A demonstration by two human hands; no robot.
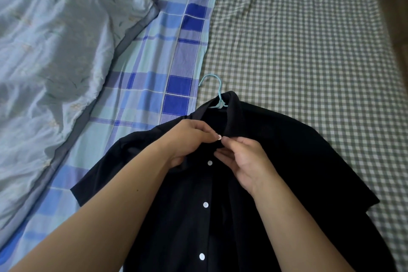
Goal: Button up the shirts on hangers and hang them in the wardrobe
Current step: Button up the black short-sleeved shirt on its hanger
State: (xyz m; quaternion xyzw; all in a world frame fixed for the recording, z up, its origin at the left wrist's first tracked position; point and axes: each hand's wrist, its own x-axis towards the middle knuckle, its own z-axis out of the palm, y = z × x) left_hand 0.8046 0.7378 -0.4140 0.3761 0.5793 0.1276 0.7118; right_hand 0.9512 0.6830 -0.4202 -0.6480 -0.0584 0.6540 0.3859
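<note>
A black short-sleeved shirt (287, 161) lies flat on the bed on a light blue hanger (217, 95), whose hook sticks out past the collar. White buttons run down its front. My left hand (187, 139) pinches the top button (218, 137) just below the collar. My right hand (245, 161) pinches the opposite edge of the placket right beside that button. Below my hands, three white buttons (205, 204) show on the front.
The shirt rests on a green-and-white checked sheet (298, 40). A blue plaid sheet (154, 62) lies to the left, and a pale blue quilt (55, 51) is bunched at the far left. The bed's right edge (384, 62) borders a tan floor.
</note>
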